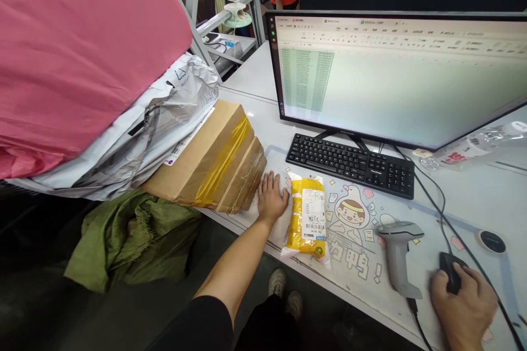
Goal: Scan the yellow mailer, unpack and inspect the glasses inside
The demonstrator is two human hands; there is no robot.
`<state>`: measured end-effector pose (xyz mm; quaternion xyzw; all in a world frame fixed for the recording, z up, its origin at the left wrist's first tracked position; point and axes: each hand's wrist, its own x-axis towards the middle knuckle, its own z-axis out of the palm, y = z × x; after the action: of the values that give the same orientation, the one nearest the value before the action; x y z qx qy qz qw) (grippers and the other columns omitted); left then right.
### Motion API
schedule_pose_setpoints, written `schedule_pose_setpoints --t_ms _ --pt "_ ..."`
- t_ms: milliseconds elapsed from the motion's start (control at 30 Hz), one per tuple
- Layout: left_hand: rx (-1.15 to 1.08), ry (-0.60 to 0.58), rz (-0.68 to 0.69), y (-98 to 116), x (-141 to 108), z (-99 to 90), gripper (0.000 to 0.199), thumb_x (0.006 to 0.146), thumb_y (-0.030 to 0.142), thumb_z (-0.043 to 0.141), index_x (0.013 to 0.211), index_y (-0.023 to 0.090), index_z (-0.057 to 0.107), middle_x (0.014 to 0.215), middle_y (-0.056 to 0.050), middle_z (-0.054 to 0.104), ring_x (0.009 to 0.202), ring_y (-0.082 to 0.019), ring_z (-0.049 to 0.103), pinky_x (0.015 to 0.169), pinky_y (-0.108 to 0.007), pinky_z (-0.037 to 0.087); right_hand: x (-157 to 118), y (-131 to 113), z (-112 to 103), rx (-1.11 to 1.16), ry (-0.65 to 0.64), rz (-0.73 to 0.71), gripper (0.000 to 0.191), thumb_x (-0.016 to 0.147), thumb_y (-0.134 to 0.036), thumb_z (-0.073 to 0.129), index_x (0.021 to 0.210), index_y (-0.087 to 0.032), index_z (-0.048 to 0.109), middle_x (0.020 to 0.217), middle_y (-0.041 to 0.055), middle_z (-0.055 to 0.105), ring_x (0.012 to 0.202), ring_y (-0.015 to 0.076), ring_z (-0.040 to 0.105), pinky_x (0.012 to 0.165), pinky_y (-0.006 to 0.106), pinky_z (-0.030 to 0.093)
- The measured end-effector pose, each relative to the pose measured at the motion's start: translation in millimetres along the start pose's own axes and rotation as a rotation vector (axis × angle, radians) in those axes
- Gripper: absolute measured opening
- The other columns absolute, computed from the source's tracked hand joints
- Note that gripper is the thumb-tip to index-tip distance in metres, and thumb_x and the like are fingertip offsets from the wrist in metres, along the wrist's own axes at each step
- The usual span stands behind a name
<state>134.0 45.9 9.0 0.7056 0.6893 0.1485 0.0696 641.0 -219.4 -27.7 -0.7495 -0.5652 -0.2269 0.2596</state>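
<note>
Left hand (270,196) lies flat and open on the white bench (473,197), touching the soft, light yellow plastic parcel (307,215); best pinched by its edges. Right hand (465,307) cups the black mouse (450,274).

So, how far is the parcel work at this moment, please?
Done: the yellow parcel lies label-up on the desk mat, and the spreadsheet on the monitor already holds rows. In hand: the right hand is on the mouse; the left hand rests beside the parcel. Left: the scanner lies unheld, and the cardboard box and grey bags wait.
</note>
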Motion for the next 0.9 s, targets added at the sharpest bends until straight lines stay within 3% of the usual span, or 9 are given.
schedule_pose_setpoints --t_ms 133,367,700,900 --pt "-0.002 -0.011 0.000 0.3 0.1 -1.4 0.061 0.103 0.032 0.052 0.161 0.013 0.058 0.177 -0.016 0.042 0.167 -0.035 0.036 0.137 -0.056 0.032 3.4 -2.1 -0.4 0.028 -0.006 -0.035 0.055 0.080 -0.022 0.078 0.133 -0.008 0.070 0.139 0.0260 0.070 0.126 0.0466 0.069 0.106 0.060 0.055" --pt "-0.008 -0.020 -0.004 -0.1 0.5 -1.7 0.062 0.103 0.033 0.053 0.161 0.013 0.057 0.177 -0.015 0.042 0.167 -0.035 0.036 0.136 -0.056 0.033 2.0 -3.5 -0.3 0.049 0.003 0.035 0.054 0.080 -0.024 0.078 0.131 -0.009 0.072 0.131 0.0236 0.072 0.123 0.0462 0.069 0.104 0.060 0.053" --pt "0.001 -0.033 -0.005 0.9 0.9 -3.0 0.062 0.103 0.032 0.053 0.162 0.012 0.057 0.178 -0.016 0.040 0.167 -0.035 0.035 0.137 -0.055 0.030 3.5 1.8 0.7 0.059 -0.012 -0.059 0.054 0.079 -0.021 0.077 0.131 -0.008 0.069 0.132 0.0240 0.072 0.121 0.0419 0.070 0.106 0.058 0.054" --pt "-0.004 -0.017 0.005 0.3 0.6 -2.1 0.062 0.103 0.033 0.052 0.161 0.012 0.057 0.177 -0.016 0.042 0.167 -0.035 0.036 0.137 -0.055 0.031 2.8 -0.7 0.1 0.013 0.024 0.003 0.050 0.078 -0.024 0.078 0.126 -0.010 0.072 0.124 0.0228 0.073 0.117 0.0429 0.070 0.102 0.059 0.055"
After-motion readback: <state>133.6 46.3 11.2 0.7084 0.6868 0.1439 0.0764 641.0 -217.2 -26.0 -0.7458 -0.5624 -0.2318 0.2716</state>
